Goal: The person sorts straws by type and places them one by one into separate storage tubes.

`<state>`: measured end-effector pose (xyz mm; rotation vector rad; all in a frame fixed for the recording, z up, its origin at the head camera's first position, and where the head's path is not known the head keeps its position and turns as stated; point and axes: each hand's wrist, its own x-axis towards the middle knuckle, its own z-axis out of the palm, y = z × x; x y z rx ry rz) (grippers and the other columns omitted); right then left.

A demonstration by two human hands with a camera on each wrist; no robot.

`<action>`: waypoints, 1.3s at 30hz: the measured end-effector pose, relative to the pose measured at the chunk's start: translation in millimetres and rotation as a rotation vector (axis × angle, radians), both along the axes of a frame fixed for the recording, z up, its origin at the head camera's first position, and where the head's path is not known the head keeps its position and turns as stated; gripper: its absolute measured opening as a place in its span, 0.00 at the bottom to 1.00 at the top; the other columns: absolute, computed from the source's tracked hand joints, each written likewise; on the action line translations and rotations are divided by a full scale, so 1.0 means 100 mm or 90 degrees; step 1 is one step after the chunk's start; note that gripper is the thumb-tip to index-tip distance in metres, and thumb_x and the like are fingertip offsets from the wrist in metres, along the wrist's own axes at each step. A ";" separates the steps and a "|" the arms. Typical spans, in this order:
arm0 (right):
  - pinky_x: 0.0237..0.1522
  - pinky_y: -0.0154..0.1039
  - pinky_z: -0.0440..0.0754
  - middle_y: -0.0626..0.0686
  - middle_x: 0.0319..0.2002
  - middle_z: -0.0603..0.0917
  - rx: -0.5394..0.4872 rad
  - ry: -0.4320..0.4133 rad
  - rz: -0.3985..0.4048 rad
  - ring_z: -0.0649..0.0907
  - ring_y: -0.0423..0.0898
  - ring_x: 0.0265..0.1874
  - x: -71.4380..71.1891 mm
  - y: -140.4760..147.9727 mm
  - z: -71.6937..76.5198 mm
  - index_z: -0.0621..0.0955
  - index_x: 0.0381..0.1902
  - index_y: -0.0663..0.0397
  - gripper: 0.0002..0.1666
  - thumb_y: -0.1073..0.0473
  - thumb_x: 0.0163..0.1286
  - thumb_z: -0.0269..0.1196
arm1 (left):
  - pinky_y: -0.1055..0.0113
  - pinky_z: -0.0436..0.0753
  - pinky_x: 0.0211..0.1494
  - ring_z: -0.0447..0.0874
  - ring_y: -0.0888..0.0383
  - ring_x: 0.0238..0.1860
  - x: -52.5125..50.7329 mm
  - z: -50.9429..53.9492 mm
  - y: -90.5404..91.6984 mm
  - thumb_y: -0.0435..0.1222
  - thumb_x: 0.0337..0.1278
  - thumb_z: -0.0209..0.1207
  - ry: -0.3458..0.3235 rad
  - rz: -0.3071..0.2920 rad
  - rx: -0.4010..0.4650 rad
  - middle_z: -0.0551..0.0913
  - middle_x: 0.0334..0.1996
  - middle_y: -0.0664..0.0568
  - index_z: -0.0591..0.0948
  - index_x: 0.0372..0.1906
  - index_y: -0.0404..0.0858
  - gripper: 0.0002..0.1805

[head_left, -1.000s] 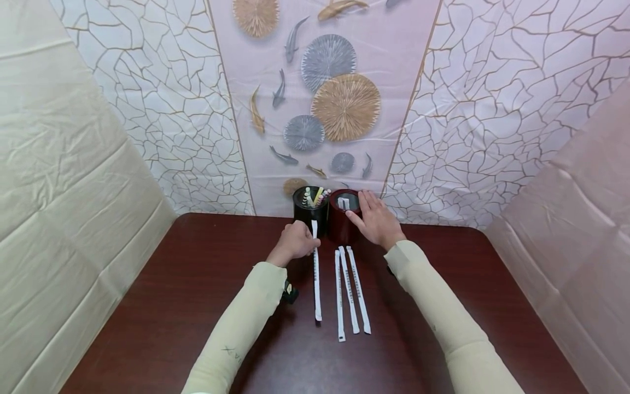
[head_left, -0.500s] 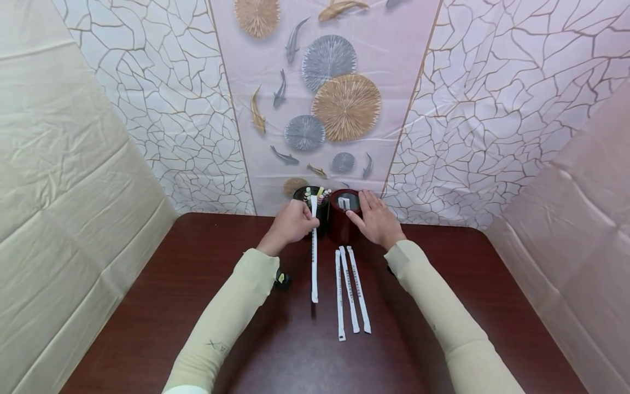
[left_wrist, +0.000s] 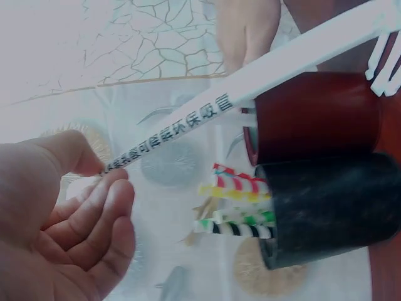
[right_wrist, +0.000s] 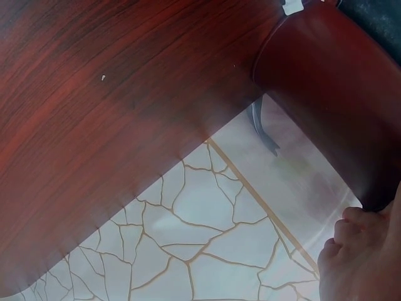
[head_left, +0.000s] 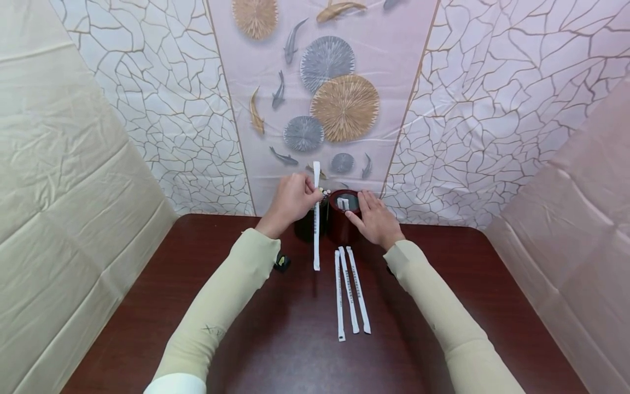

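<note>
My left hand pinches a white paper-wrapped straw between thumb and index finger. It hangs nearly upright in front of the black cup, partly covering it in the head view. Printed characters run along the wrapper. Several coloured and striped straws stick out of the black cup, seen in the left wrist view. My right hand rests against the right rim of the dark red cup, fingers straight and thumb at the near side. White wrapped ends show inside that cup.
Three more wrapped straws lie side by side on the dark red-brown table, in front of the red cup. The two cups stand next to each other near the back edge, before a patterned cloth backdrop.
My left hand has lifted the wrapped straw higher and away from me, from in front of the cups to above the black cup's rim. The right hand has stayed on the red cup.
</note>
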<state>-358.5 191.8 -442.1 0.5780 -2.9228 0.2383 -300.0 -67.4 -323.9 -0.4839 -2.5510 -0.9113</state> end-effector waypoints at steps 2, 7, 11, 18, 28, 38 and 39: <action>0.86 0.59 0.52 0.68 0.85 0.51 0.003 -0.004 -0.001 0.52 0.64 0.86 0.00 0.00 0.00 0.49 0.85 0.67 0.52 0.30 0.85 0.38 | 0.64 0.79 0.35 0.83 0.55 0.28 -0.02 0.07 0.01 0.34 0.59 0.65 0.033 -0.002 0.010 0.87 0.22 0.51 0.81 0.26 0.39 0.08; 0.86 0.58 0.52 0.66 0.86 0.50 0.001 -0.011 -0.005 0.52 0.62 0.86 0.00 0.00 0.01 0.49 0.85 0.65 0.52 0.29 0.85 0.38 | 0.57 0.84 0.40 0.85 0.52 0.29 -0.08 0.31 0.01 0.33 0.60 0.65 0.116 0.012 0.019 0.88 0.25 0.48 0.82 0.30 0.37 0.05; 0.86 0.58 0.53 0.66 0.86 0.50 0.005 -0.012 -0.005 0.51 0.62 0.86 0.01 -0.01 0.01 0.49 0.85 0.65 0.53 0.28 0.84 0.37 | 0.57 0.86 0.40 0.87 0.52 0.29 -0.10 0.52 -0.01 0.33 0.63 0.63 0.174 0.015 0.060 0.89 0.27 0.46 0.82 0.32 0.35 0.05; 0.85 0.59 0.54 0.67 0.85 0.53 0.000 0.007 0.000 0.53 0.63 0.86 -0.01 0.00 0.01 0.51 0.85 0.67 0.52 0.30 0.85 0.38 | 0.61 0.87 0.39 0.89 0.53 0.28 -0.13 0.71 0.01 0.32 0.65 0.61 0.282 0.013 0.143 0.90 0.27 0.45 0.82 0.33 0.34 0.06; 0.85 0.59 0.55 0.67 0.84 0.54 0.000 0.009 -0.001 0.54 0.62 0.85 -0.02 0.00 -0.04 0.52 0.85 0.67 0.52 0.30 0.85 0.39 | 0.60 0.88 0.40 0.91 0.52 0.32 -0.19 0.62 0.14 0.32 0.67 0.64 0.334 0.011 0.168 0.92 0.31 0.44 0.83 0.36 0.33 0.06; 0.85 0.59 0.55 0.65 0.85 0.53 0.004 -0.001 -0.010 0.53 0.61 0.86 -0.02 -0.01 -0.02 0.50 0.85 0.65 0.53 0.28 0.84 0.37 | 0.60 0.88 0.37 0.93 0.54 0.31 -0.30 0.31 0.25 0.33 0.67 0.63 0.315 0.026 0.139 0.93 0.31 0.46 0.85 0.36 0.34 0.05; 0.85 0.59 0.55 0.65 0.85 0.53 0.005 -0.001 -0.011 0.53 0.61 0.86 -0.02 -0.01 -0.01 0.50 0.85 0.65 0.53 0.28 0.84 0.37 | 0.60 0.88 0.37 0.93 0.54 0.31 -0.31 0.27 0.26 0.33 0.67 0.63 0.310 0.024 0.134 0.93 0.31 0.46 0.85 0.36 0.34 0.05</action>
